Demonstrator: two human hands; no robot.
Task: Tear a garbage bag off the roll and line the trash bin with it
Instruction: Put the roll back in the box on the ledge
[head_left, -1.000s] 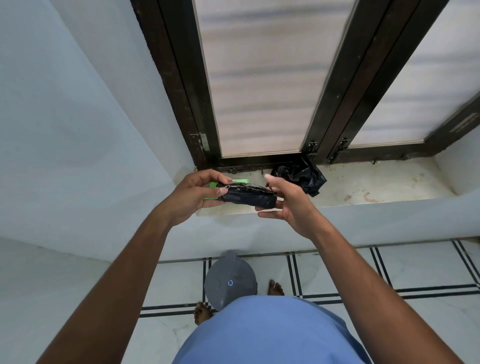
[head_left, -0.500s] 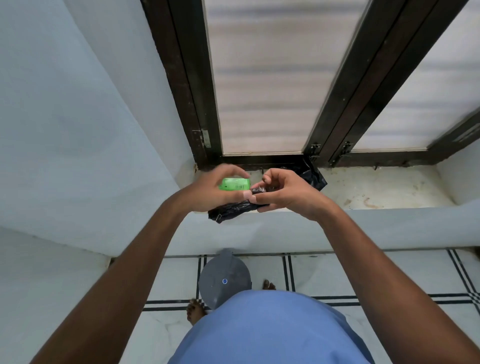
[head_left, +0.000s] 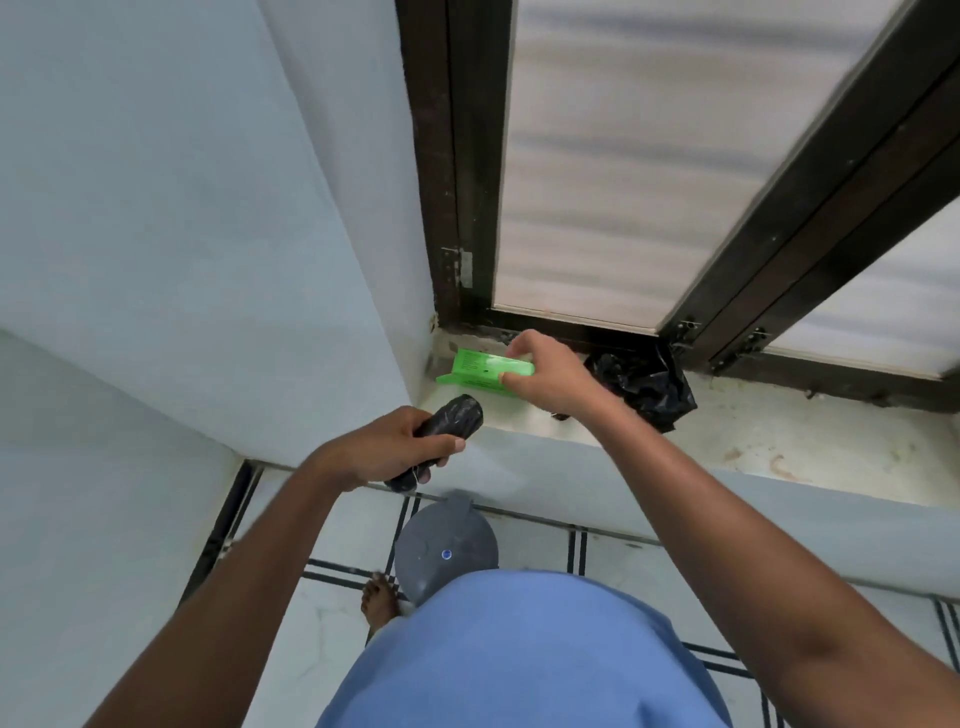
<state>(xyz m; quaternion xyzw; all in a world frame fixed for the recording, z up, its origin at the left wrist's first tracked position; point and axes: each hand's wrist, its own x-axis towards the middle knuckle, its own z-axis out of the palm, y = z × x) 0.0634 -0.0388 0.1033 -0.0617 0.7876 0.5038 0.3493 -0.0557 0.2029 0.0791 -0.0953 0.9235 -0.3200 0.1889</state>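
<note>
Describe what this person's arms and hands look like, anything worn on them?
Both arms are bare along all that shows, with no sleeves visible. The left hand and right hand wear no gloves, and no rings, watch or bands show. A blue shirt covers the torso below.

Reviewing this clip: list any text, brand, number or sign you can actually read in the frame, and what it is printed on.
Nothing reads clearly.
green wrapper, pinched by the right hand on the sill: dark print, too blurred to read.
black bag roll in the left hand: no text visible.
grey bin lid: a small blue dot, no words.
</note>
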